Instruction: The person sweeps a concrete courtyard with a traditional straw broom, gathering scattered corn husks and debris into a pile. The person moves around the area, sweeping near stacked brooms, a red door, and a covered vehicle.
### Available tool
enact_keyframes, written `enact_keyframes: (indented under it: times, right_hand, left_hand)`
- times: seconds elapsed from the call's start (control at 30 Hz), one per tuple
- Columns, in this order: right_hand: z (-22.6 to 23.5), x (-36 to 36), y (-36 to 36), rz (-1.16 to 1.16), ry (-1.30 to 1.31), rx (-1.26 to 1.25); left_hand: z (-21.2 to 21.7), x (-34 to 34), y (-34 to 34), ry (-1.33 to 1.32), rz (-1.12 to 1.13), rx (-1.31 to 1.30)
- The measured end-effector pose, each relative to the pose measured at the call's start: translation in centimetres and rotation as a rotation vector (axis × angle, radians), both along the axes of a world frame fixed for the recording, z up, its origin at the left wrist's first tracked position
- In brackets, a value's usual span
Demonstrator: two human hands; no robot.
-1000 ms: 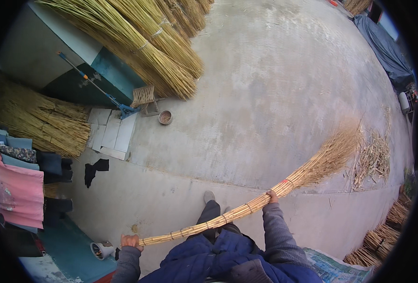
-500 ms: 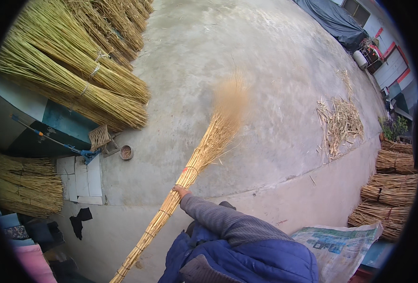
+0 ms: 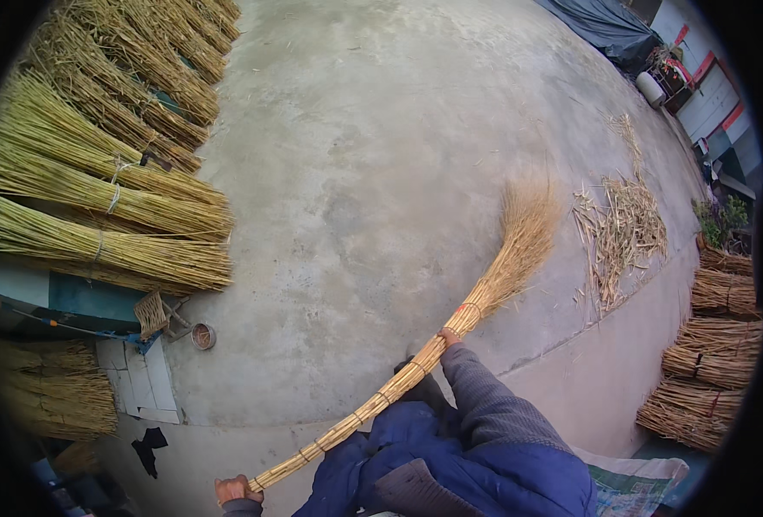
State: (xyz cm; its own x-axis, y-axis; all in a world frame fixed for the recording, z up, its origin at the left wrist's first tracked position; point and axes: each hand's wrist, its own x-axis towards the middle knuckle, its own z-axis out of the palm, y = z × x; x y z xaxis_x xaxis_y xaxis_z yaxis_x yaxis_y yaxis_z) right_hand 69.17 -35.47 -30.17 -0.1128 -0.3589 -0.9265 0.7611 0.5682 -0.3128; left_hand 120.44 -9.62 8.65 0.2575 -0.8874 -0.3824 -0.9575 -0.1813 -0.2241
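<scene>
I see the stalk broom point(image 3: 403, 381) slanting upper-right, left hand point(image 3: 237, 490) gripping its butt, right hand point(image 3: 449, 337) clasped nearer the bristles point(image 3: 528, 226).

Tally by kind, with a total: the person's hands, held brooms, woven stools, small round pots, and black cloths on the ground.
Hands: 2 (left hand, right hand)
Broom: 1
Stool: 1
Pot: 1
Black cloth: 1
Total: 6

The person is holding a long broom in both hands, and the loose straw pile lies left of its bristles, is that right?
Not quite: the head view shows the straw pile to the right of the bristles. The left hand and right hand do both hold the broom.
</scene>
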Motion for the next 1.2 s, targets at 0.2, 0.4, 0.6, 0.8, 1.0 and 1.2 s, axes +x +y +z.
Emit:
enact_keyframes:
  times: [0.2, 0.4, 0.6, 0.8, 1.0, 1.2]
  right_hand:
    - [7.5, -11.7, -8.4, -0.174, 0.097, -0.105]
    - [10.3, -2.2, -17.7, -0.116, -0.106, -0.300]
    - [10.0, 9.1, -26.4, 0.065, -0.233, -0.265]
    - [1.9, 5.1, -34.6, 0.090, 0.010, -0.112]
    - [0.5, -16.0, -37.9, -0.228, 0.018, -0.015]
    - [8.1, -26.7, -36.0, -0.439, 0.376, -0.090]
  left_hand:
    - [-3.1, -7.2, -9.5, 0.003, -0.053, -0.063]
    - [4.7, -4.7, -13.4, -0.225, -0.088, -0.264]
    - [14.8, -5.0, -19.6, -0.460, 0.268, -0.013]
    - [14.3, -6.1, -37.2, -0.450, 0.138, 0.132]
    - [5.4, -14.0, -53.6, -0.285, -0.136, 0.316]
    - [-2.2, -16.8, -65.8, -0.086, -0.463, 0.320]
